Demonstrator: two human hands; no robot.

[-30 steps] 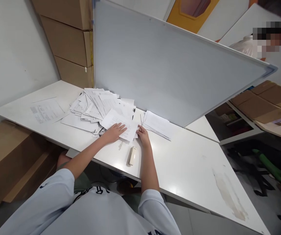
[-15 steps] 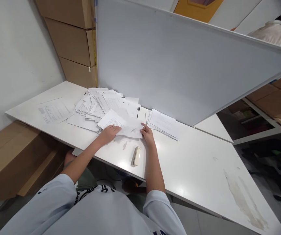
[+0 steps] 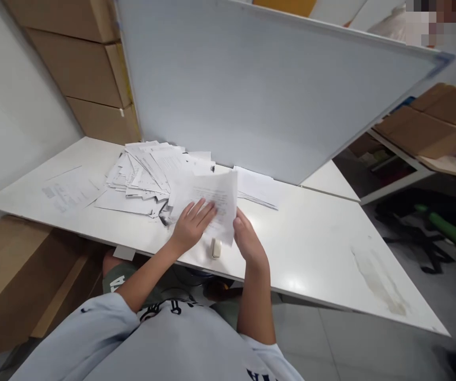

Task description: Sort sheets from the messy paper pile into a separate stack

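Observation:
Printed paper sheets (image 3: 224,186) are tilted up above the front of the table. My right hand (image 3: 251,241) pinches their right edge, thumb to the front. My left hand (image 3: 193,225) lies across the lower left of the print, fingers stretched out and spread. Just below the sheets, a cream stapler (image 3: 216,250) rests on the table, its far part hidden by the paper. Behind my left hand spreads a messy pile of papers (image 3: 143,168). A neater stack of sheets (image 3: 257,186) lies beyond my right hand, partly covered by the held sheets.
One loose printed sheet (image 3: 67,191) is at the left of the white table (image 3: 311,238). A whiteboard (image 3: 252,90) stands along the back edge. Cardboard boxes (image 3: 77,69) are stacked at the back left, with more cardboard (image 3: 21,280) below. A person is partly visible at the upper right.
The sheets have been raised from near the table and tilted up. My left hand has moved right onto their print, its fingers spreading. The head view has shifted right.

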